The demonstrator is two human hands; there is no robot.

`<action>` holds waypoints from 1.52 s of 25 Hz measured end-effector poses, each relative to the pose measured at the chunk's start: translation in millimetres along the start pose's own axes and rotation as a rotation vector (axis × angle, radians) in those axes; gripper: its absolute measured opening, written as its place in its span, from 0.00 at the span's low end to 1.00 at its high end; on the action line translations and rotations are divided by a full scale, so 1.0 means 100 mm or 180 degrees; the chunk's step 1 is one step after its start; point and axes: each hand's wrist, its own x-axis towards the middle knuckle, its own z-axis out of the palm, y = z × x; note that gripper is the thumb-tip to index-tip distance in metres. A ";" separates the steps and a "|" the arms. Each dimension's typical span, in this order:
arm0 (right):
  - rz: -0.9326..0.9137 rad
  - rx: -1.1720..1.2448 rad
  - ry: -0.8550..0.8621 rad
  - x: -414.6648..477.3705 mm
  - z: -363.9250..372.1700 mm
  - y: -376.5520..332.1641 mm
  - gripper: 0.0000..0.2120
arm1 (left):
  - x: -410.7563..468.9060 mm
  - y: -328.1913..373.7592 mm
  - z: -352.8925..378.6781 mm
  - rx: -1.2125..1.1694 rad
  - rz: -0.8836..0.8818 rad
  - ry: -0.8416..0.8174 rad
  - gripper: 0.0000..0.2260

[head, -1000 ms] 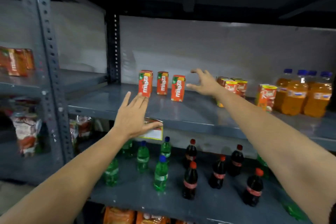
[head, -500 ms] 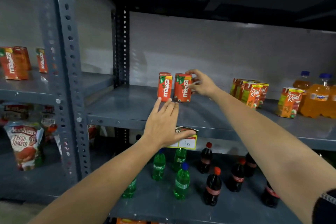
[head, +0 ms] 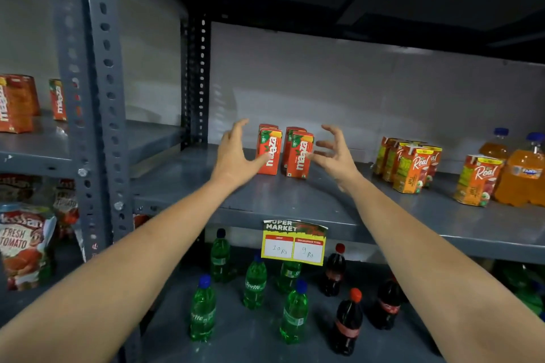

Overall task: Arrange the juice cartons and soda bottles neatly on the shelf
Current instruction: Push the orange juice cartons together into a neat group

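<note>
Red Maaza juice cartons (head: 298,155) stand in two short rows on the grey middle shelf (head: 295,200). My left hand (head: 236,153) is open at the left side of the left row, thumb touching the front carton (head: 269,153). My right hand (head: 334,153) is open with fingers spread, fingertips against the right carton's side. Orange Real juice cartons (head: 411,168) and another Real carton (head: 477,183) stand to the right, beside orange Fanta bottles (head: 522,177). Green Sprite bottles (head: 255,284) and dark cola bottles (head: 348,323) stand scattered on the lower shelf.
A perforated steel upright (head: 94,97) splits this bay from the left one, which holds more Maaza cartons (head: 14,106) and tomato sauce pouches (head: 23,244). A yellow price tag (head: 293,243) hangs from the shelf's front edge. Another shelf lies overhead.
My left hand rose from the shelf's front edge to the left carton row. My right hand let go of the right carton and opened. The view came closer.
</note>
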 end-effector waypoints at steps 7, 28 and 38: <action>0.0156 -0.0089 -0.0337 0.09 0.06 0.08 0.32 | 0.34 -0.18 0.18 -0.0394 -0.0315 -0.0628 0.36; 0.0148 -0.0569 -0.0231 0.08 0.11 0.00 0.33 | 0.51 -0.26 0.22 -0.0397 -0.0229 -0.0676 0.31; -0.0539 -0.0975 0.0821 -0.01 0.05 0.01 0.18 | 0.38 -0.18 0.18 -0.0157 0.0149 -0.0056 0.38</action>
